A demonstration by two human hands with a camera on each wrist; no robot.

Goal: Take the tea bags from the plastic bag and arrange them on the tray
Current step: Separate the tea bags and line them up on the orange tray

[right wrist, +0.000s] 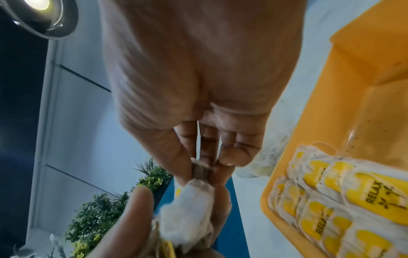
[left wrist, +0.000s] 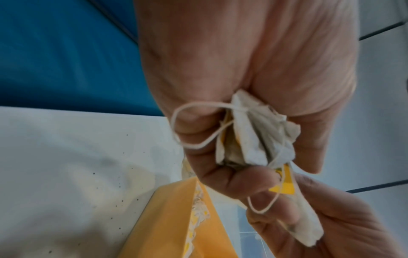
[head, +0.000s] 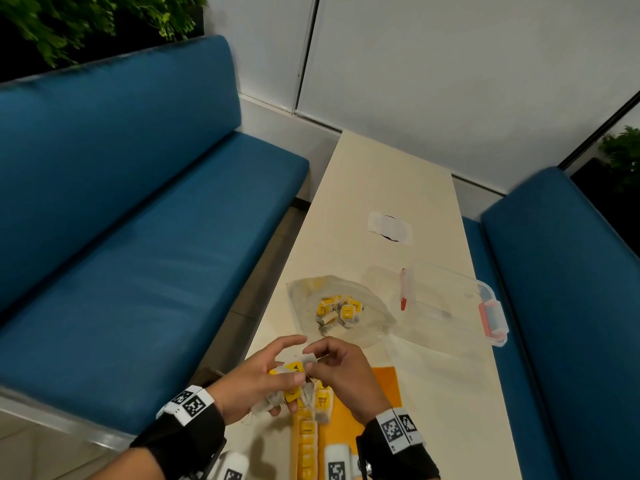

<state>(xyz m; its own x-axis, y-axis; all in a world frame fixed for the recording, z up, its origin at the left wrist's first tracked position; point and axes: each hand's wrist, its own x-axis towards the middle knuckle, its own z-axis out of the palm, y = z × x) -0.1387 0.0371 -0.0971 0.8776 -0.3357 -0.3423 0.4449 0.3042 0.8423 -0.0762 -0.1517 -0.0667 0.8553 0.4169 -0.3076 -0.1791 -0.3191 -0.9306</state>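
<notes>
The cream table carries everything: the clear plastic bag, tea bags inside, lies mid-table, and the yellow tray sits at the near end with a row of tea bags along its left edge. My left hand grips a clump of tea bags above the tray; my right hand pinches one tea bag out of it. I judge I'm separating; next, free its string and lay it beside the row
</notes>
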